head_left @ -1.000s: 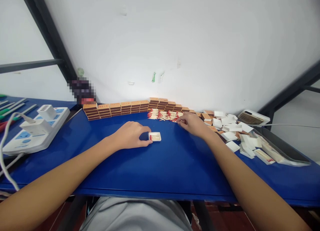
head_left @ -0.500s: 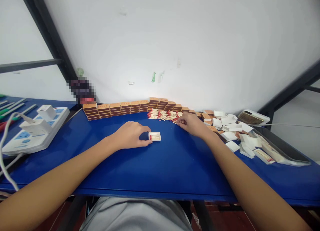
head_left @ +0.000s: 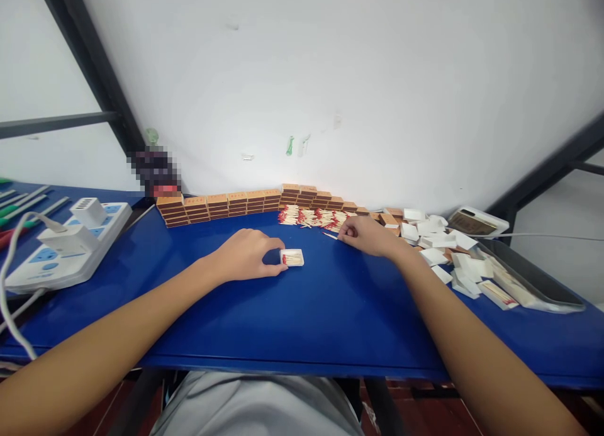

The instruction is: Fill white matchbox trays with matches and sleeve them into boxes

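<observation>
A small white matchbox tray (head_left: 297, 263) lies on the blue table with some red-headed matches inside. My left hand (head_left: 250, 255) grips its left end between thumb and fingers. Pinched in my right hand (head_left: 361, 234) is a match (head_left: 329, 235), its head pointing left. Behind that hand, a loose pile of matches (head_left: 314, 218) is spread near the wall, partly covered by the hand.
Closed matchboxes (head_left: 217, 206) are stacked in a row along the wall. White trays and brown sleeves (head_left: 438, 241) lie heaped at the right, beside a phone-like device (head_left: 479, 222). A power strip (head_left: 70, 247) with plugs and cables occupies the left.
My right hand has drawn back a little from the match pile, towards me and to the right, with a match now showing in its fingers. The left hand and tray have stayed put.
</observation>
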A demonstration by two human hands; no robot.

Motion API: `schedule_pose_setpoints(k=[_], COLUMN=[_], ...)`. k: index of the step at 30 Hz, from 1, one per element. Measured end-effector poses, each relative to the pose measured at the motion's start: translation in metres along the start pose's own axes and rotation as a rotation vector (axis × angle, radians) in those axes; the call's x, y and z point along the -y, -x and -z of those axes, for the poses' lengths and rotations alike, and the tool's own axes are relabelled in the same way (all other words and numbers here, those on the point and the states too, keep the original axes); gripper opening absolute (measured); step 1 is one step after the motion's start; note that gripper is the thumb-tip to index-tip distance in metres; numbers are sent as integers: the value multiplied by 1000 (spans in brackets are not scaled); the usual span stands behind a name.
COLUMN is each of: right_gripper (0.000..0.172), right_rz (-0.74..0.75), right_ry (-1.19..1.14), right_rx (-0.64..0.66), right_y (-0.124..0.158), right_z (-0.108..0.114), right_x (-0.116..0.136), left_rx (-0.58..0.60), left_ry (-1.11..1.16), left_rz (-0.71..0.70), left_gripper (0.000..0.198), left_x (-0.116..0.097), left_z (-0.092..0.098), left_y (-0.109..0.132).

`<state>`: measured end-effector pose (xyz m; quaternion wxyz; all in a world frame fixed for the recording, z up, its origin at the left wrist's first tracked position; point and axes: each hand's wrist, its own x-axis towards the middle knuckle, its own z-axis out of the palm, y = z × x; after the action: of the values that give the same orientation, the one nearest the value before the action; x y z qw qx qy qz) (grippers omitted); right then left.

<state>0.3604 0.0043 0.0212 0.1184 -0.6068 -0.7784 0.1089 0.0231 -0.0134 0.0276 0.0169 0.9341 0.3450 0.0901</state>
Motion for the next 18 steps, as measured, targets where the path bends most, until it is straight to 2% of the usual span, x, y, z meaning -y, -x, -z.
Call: schedule_pose_setpoints(k=[5, 11, 18], right_gripper=[14, 14, 19], right_rz=[-24, -3, 24], right_ry=[27, 54, 36], right_rx=[42, -24, -55], right_y=[0, -3, -3], right_z=[-1, -13, -15], right_x=[-1, 4, 8], left_rx=[4, 4, 10], left_ry=[8, 12, 11], left_rz=[1, 5, 6], left_gripper=[35, 35, 34], left_x=[0, 0, -1], left_z=[1, 0, 0], left_y=[1, 0, -1])
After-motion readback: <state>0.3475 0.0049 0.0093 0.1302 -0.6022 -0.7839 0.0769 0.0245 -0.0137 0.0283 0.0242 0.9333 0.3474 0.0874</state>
